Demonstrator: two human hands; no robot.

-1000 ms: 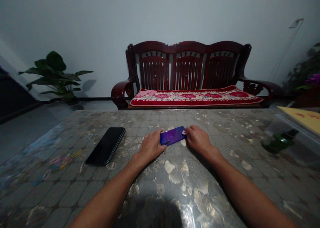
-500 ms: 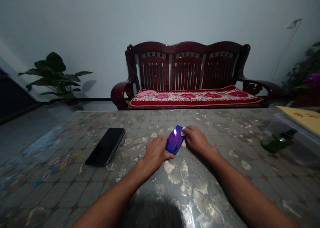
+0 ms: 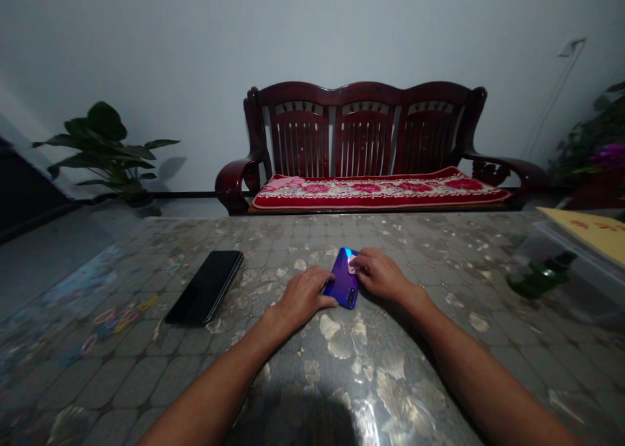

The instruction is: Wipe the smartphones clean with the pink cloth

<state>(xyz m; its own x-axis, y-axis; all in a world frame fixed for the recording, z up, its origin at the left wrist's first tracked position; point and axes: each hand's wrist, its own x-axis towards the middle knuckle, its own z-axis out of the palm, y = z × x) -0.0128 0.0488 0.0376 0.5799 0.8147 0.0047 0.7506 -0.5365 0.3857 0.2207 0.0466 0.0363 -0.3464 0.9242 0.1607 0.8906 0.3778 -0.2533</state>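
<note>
A shiny blue-purple phone (image 3: 344, 285) lies back up on the table, its dark camera strip toward me. My left hand (image 3: 305, 290) is closed on the phone's left edge, thumb at the lower corner and fingers along the side. With bent fingers, my right hand (image 3: 379, 272) pinches a small pale pink pad (image 3: 352, 264) against the upper right part of the phone's back. The fingers partly cover the pad, so its exact kind is unclear. Left of my hands lies a larger black phone (image 3: 206, 288), its dark face up.
Several coloured rubber bands (image 3: 117, 320) lie on the patterned table (image 3: 273, 394) at the left. On the right are a green bottle (image 3: 540, 277), a clear plastic box (image 3: 586, 299) and a yellow paper (image 3: 588, 231). A wooden bench (image 3: 366, 94) stands beyond the table.
The purple phone has turned slightly and its camera end has shifted right. My right hand has moved the pad from the upper right edge inward and down the phone's back.
</note>
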